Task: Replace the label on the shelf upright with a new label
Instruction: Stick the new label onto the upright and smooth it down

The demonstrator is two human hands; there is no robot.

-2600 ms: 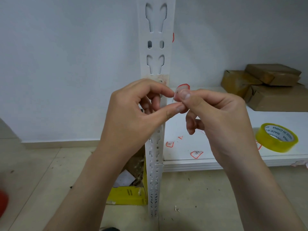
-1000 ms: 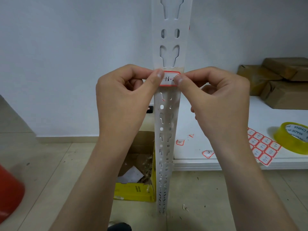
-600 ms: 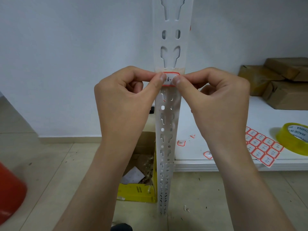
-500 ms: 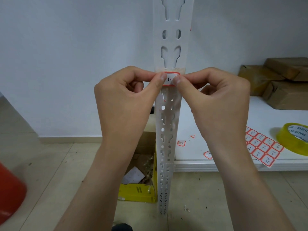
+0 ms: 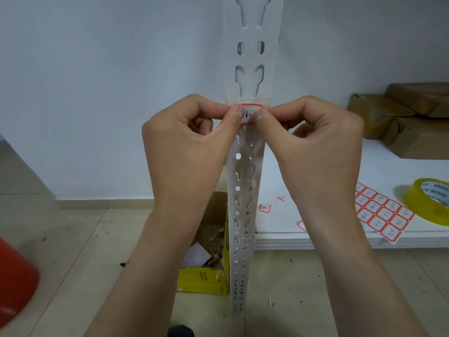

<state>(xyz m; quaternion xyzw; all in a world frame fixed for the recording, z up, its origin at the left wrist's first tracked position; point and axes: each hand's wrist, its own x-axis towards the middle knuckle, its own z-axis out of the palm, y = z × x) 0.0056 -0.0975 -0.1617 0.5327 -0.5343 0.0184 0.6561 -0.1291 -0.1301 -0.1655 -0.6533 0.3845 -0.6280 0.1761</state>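
A white slotted shelf upright (image 5: 252,57) rises through the middle of the view. A small white label with a red border (image 5: 249,114) lies flat across its front, over a strip of tan tape residue (image 5: 232,101). My left hand (image 5: 184,147) pinches the label's left end between thumb and forefinger, the thumb tip lying on its face. My right hand (image 5: 315,147) pinches the right end the same way. Both thumbs hide the label's outer parts; only its middle with a pen mark shows.
On the low white shelf board (image 5: 340,235) at right lie a sheet of red-bordered labels (image 5: 381,212), a roll of yellow tape (image 5: 430,203), a loose label (image 5: 264,207) and brown cardboard parcels (image 5: 413,122). A yellow box (image 5: 206,276) stands behind the upright's foot. A red object (image 5: 14,280) sits lower left.
Earlier my hands held the label free in front of the upright; it then went onto the upright's face. Over the last second my thumbs slid inward over it.
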